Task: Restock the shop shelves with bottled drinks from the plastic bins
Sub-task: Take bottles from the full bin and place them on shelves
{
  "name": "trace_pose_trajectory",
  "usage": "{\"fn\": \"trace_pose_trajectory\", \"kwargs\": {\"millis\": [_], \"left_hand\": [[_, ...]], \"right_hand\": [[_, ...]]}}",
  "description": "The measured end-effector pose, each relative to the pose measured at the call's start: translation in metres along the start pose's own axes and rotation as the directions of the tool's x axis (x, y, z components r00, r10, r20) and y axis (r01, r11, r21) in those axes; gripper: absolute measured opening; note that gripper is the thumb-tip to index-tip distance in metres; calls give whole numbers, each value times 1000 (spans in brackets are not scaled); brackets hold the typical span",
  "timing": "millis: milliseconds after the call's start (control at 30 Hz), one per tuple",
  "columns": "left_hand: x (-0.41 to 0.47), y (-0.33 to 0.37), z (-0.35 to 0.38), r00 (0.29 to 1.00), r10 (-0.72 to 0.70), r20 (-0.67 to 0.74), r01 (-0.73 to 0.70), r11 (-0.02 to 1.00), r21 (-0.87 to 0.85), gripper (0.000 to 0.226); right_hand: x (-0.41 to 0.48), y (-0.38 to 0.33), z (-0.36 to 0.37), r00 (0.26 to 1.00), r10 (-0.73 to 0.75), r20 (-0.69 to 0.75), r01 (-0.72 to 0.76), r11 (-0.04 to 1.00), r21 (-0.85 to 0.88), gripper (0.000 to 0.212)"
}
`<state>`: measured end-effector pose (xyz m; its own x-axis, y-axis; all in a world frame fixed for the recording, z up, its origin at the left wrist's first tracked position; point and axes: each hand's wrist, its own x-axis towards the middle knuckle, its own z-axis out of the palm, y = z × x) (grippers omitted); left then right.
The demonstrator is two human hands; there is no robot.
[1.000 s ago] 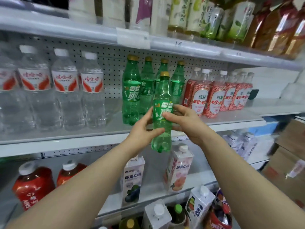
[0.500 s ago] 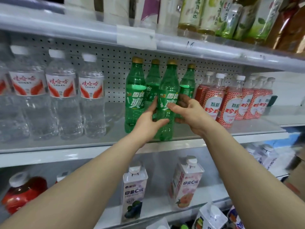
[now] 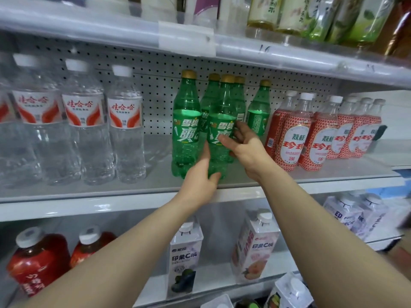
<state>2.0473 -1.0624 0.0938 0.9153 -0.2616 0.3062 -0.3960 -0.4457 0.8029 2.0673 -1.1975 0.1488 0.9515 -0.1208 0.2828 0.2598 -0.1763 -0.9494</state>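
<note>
Both forearms are bare from the frame's lower edge up to the hands: no sleeves, watch, bracelets or gloves show. The left hand [image 3: 200, 181] and right hand [image 3: 246, 150] carry no rings.

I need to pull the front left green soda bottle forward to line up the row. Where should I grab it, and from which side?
Grip the green soda bottle around its labelled middle, coming from the front and its left. It stands upright at the shelf edge, the gap toward the water bottle is open, while the left hand and another green bottle crowd its right.
</note>
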Motion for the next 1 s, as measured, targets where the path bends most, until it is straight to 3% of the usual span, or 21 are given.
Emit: {"fn": "trace_pose_trajectory", "kwargs": {"millis": [467,700,1000], "left_hand": [[12,1,-7,998,-29,52,25,997,79,95],[-6,2,-18,999,-6,50,3,998,56,73],[-57,-8,-60,999,41,5,-41,999,-34,66]], "right_hand": [[-1,-2,12,999,5,-33,-8,996,-93,75],[-31,-2,14,997,-9,-81,-6,983,-181,72],[-80,-14,29,993,-39,-111,18,983,-182,69]]}}
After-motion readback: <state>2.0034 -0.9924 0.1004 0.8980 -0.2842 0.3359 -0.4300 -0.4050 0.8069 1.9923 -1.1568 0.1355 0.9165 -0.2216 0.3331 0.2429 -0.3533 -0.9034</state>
